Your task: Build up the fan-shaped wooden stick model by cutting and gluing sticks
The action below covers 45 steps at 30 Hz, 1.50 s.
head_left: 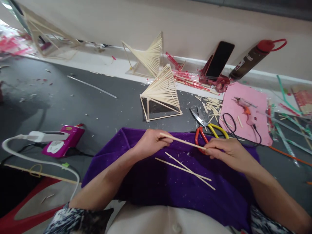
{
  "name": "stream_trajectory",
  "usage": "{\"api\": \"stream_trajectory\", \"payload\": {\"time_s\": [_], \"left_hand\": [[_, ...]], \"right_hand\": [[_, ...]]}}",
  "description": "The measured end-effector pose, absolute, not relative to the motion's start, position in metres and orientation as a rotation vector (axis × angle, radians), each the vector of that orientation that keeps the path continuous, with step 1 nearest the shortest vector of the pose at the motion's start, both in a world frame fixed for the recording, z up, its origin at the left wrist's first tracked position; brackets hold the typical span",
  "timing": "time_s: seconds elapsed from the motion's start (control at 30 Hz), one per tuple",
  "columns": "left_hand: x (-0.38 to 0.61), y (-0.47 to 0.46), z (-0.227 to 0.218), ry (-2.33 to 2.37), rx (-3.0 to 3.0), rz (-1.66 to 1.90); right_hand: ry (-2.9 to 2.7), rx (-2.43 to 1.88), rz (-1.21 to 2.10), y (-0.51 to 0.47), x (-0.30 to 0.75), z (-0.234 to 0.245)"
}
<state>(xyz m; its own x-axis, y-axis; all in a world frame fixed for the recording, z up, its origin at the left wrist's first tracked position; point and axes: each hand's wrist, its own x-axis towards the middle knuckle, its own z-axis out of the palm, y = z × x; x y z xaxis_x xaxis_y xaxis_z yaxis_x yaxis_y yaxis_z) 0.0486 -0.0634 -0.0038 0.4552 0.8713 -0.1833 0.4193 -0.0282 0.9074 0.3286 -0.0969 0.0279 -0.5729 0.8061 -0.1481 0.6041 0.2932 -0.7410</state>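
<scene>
Holding a thin pale stick [185, 142] over the purple cloth [180, 193], we pinch it near one end with our left hand [151, 143] and at the other with our right hand [225, 151], the fingers of both closed on it. Two loose sticks [192, 172] lie crossed on the cloth just below. Scissors [200, 121] with red and yellow handles rest just beyond our right hand, and farther off on the table [97, 110] a fan-like stick frame [162, 91] stands near some short stick pieces [212, 106].

Bare right hand [224, 152], four o'clock, hides end of thin pale wooden stick [187, 142]. Ten o'clock: pink plastic wrappers [14, 44] blurred.
</scene>
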Motion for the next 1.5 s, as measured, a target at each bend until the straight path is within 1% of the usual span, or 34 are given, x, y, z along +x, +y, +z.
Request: {"api": "stream_trajectory", "payload": {"time_s": [0.13,0.3,0.53,0.67,0.9,1.1,1.3,1.5], "left_hand": [[0.061,-0.073,-0.005,1.026,1.157,0.627],[0.066,-0.075,-0.008,0.956,0.928,0.821],[0.059,-0.068,-0.004,1.039,0.810,1.008],[0.060,-0.067,-0.003,1.053,0.774,1.024],[0.059,-0.063,-0.005,1.113,0.753,1.059],[0.061,-0.063,-0.007,1.125,0.754,1.021],[0.064,-0.068,-0.007,1.125,0.794,0.982],[0.064,-0.071,-0.006,1.101,0.815,0.988]], "right_hand": [[-2.117,-1.375,1.322,-0.090,0.312,0.020],[-2.063,-1.369,1.418,-0.084,0.294,0.010],[-1.851,-1.440,1.516,-0.079,0.310,0.002],[-1.841,-1.478,1.508,-0.074,0.321,0.005],[-1.615,-1.531,1.494,-0.066,0.334,0.007],[-1.671,-1.442,1.514,-0.069,0.324,0.001],[-1.941,-1.350,1.243,-0.076,0.312,0.000],[-2.009,-1.356,1.360,-0.083,0.307,-0.003]]}}
